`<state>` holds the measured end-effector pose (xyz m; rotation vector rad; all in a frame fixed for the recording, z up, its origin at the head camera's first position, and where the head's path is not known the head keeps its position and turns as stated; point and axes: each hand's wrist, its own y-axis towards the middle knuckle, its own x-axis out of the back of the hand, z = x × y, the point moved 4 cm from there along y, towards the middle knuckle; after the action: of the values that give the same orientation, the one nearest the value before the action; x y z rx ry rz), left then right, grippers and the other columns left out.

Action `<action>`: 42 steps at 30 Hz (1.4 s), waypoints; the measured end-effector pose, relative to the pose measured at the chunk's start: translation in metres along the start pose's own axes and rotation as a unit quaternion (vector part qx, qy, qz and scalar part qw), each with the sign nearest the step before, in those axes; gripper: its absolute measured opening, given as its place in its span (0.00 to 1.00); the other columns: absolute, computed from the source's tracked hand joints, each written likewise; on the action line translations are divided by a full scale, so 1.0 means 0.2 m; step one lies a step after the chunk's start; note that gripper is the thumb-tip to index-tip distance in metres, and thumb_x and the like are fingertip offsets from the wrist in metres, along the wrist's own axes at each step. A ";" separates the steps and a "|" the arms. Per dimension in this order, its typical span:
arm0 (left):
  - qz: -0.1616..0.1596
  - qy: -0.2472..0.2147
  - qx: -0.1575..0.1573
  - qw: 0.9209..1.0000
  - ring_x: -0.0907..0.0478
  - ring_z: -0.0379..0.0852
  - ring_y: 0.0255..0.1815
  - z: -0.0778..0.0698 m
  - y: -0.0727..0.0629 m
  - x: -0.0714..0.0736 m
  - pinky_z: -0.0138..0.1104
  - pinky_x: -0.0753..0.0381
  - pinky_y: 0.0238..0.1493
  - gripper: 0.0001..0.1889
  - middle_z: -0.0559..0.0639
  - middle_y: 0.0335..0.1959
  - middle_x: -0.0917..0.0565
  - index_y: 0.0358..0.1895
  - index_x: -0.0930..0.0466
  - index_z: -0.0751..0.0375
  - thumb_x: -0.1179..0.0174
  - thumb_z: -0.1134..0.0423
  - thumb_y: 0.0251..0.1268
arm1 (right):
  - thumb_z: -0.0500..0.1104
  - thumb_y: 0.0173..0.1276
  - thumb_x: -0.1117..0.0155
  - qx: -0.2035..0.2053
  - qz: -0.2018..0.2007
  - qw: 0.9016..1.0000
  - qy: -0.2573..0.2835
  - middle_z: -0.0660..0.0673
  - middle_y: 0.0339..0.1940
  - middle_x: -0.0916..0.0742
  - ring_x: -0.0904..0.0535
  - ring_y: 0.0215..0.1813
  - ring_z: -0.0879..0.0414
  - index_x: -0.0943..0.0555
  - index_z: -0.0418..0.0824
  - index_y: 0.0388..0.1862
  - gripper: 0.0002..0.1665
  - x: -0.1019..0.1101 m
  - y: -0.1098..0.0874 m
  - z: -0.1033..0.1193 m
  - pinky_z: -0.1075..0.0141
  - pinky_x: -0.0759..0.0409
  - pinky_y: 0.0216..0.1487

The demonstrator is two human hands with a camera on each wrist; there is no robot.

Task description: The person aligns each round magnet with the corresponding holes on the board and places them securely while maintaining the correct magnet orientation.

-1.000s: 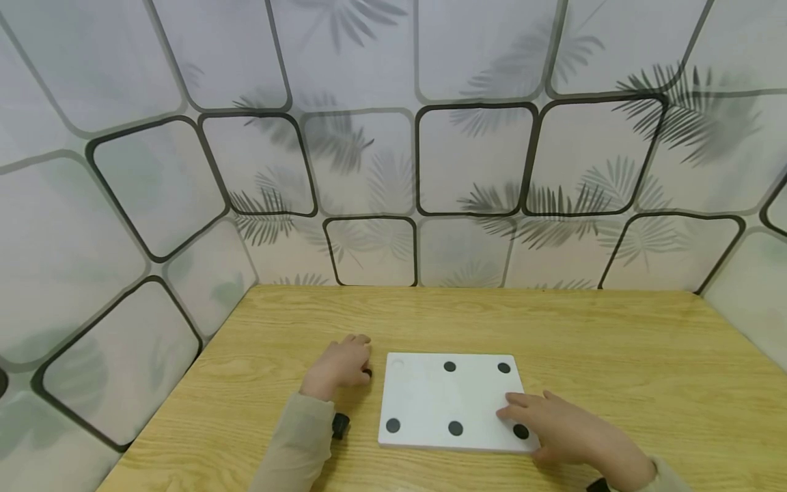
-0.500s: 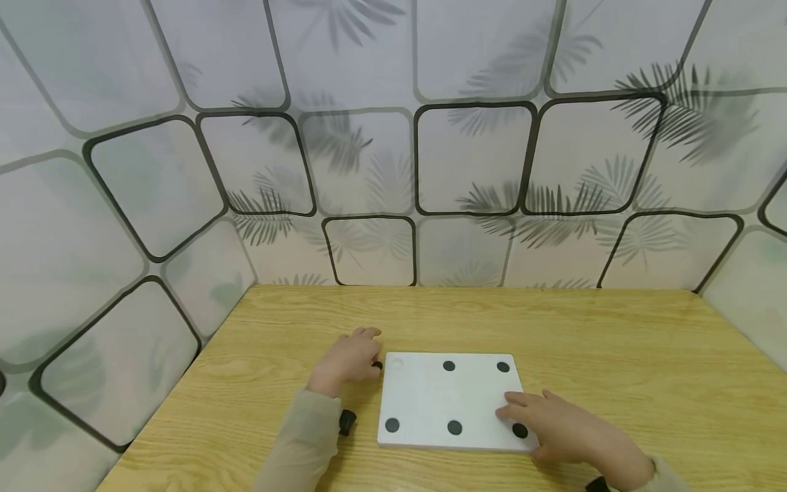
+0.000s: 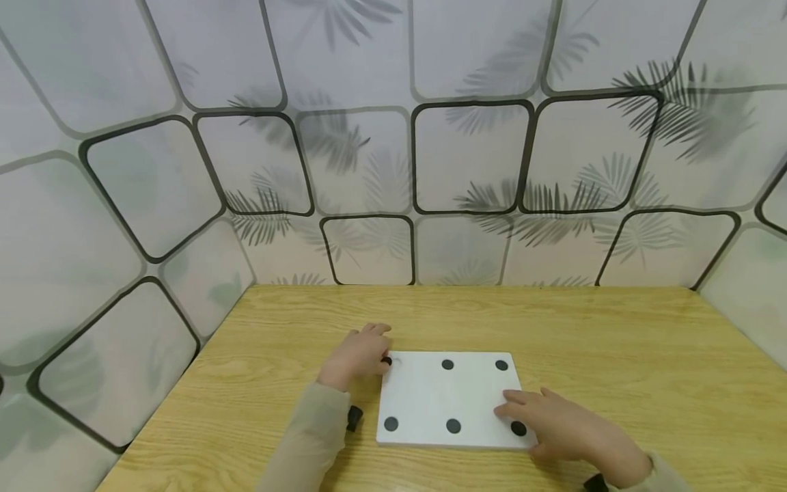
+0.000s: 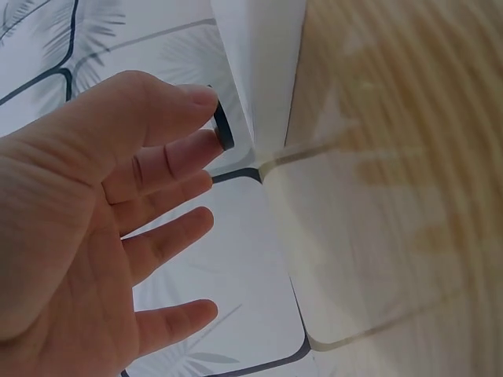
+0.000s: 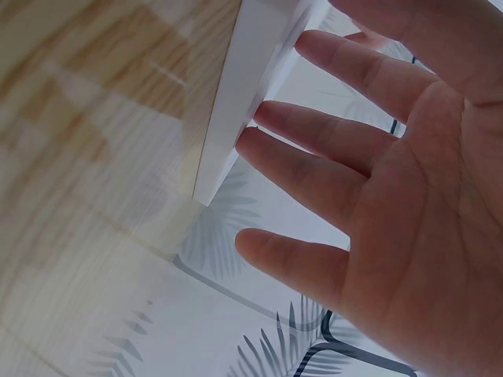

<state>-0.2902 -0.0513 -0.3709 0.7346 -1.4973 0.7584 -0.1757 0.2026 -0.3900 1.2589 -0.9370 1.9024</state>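
Note:
A white rectangular board (image 3: 424, 396) lies on the table, bearing several round black discs along its near and far edges. My left hand (image 3: 359, 354) is over its far left corner, where a faint round mark shows. Thumb and index finger pinch a thin black disc (image 4: 223, 129) held on edge, close to the board in the left wrist view; the other fingers are spread. At the board's near right corner, my right hand (image 3: 565, 427) rests with straight fingers on the surface, beside a black disc (image 3: 518, 428). In the right wrist view its fingertips meet the board's face.
The board sits on a wood-grain table (image 3: 615, 342). Behind and to the left rises a pale curtain-like wall (image 3: 467, 157) with dark outlined squares and leaf prints. A black strap piece (image 3: 354, 418) shows at my left wrist.
My left hand has moved right and slightly away from me, bringing the black disc from beside the board to its far left corner. The right hand has stayed in place.

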 end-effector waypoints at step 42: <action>0.021 0.013 -0.008 1.000 0.37 0.51 0.58 -0.08 0.04 -0.03 0.48 0.33 0.51 0.08 0.52 0.57 0.31 0.22 0.27 0.53 0.42 0.58 0.56 | 0.37 0.40 0.29 -0.009 0.003 1.000 0.000 0.39 0.57 0.27 0.32 0.57 0.45 0.25 0.46 0.51 0.33 0.00 0.01 0.00 0.42 0.45 0.57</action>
<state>-0.2879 -0.0335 -0.3763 0.6804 -1.4976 0.7837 -0.1769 0.2022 -0.3900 1.2457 -0.9580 1.8949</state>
